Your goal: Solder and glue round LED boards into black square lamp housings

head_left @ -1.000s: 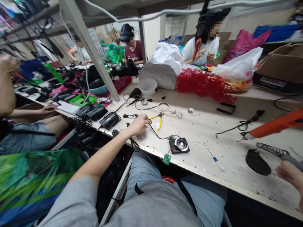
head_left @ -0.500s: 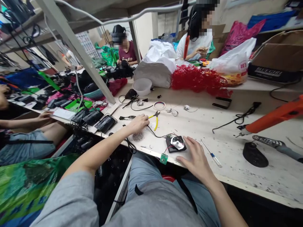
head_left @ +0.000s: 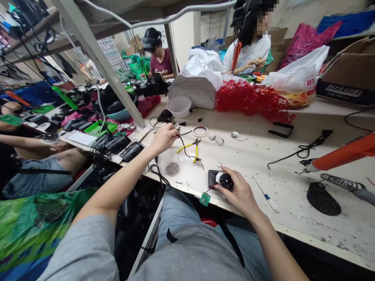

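My left hand (head_left: 165, 137) is pinched on a thin black cable (head_left: 186, 149), lifted toward the back of the bench. The cable's free end carries a small connector piece (head_left: 198, 159), lying by the handle of the yellow pliers (head_left: 195, 152). Near the front edge, my right hand (head_left: 240, 192) grips a small round motor-like part (head_left: 226, 181) between thumb and fingers. That part has a black face and a white side, and is tilted over a dark square base (head_left: 213, 177). Red wires link it to a green circuit board (head_left: 205, 199) at the bench edge.
A dish of small metal screws (head_left: 172, 168) sits left of centre. A screwdriver (head_left: 265, 194) lies right of my right hand. An orange power tool (head_left: 345, 153) and a black stand (head_left: 324, 198) are farther right. Red netting (head_left: 252, 99) lies behind. Other people work nearby.
My left hand has moved up and left, drawing the cable's end away from the base. My right hand has closed on the round part, which now shows a black face instead of a silver disc.
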A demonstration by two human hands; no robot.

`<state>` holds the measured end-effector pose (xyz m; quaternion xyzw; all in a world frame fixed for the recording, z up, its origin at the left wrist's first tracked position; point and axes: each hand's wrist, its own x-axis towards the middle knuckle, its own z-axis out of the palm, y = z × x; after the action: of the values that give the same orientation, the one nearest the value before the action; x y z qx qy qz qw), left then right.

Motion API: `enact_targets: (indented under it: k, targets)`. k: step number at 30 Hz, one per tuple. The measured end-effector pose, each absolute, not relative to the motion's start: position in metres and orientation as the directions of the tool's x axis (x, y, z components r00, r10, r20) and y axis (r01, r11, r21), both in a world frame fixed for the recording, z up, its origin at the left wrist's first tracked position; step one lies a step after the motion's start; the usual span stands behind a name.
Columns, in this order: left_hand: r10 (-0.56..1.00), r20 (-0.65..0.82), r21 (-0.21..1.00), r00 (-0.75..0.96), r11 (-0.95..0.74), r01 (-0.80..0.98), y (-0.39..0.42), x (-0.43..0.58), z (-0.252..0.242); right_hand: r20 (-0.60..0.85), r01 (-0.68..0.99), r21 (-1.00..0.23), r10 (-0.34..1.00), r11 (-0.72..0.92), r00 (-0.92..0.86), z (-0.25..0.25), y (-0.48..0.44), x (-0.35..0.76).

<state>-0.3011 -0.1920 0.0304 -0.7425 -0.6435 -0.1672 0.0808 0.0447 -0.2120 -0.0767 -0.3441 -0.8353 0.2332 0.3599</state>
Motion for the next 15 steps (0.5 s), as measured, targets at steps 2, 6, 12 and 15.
enact_targets:
  k: [2, 6, 12, 15]
  targets:
    - [0.953, 0.283, 0.128, 0.112, -0.153, 0.98, -0.195, -0.289, 0.023, 0.464, 0.408, -0.635, 0.747, 0.656, -0.477, -0.067, -0.216, 0.046]
    - [0.96, 0.188, 0.37, 0.207, -0.264, 0.891, -0.232, -0.259, 0.008, 0.583, 0.398, -0.563, 0.689, 0.724, -0.43, -0.044, -0.224, 0.046]
    - [0.873, -0.057, 0.499, 0.484, -0.395, 0.771, -0.297, -0.241, -0.011, 0.726, 0.395, -0.489, 0.614, 0.778, -0.31, -0.016, -0.231, 0.048]
    - [0.932, -0.044, 0.486, 0.36, -0.295, 0.823, -0.303, -0.251, -0.013, 0.707, 0.447, -0.571, 0.689, 0.689, -0.159, -0.009, -0.228, 0.05]
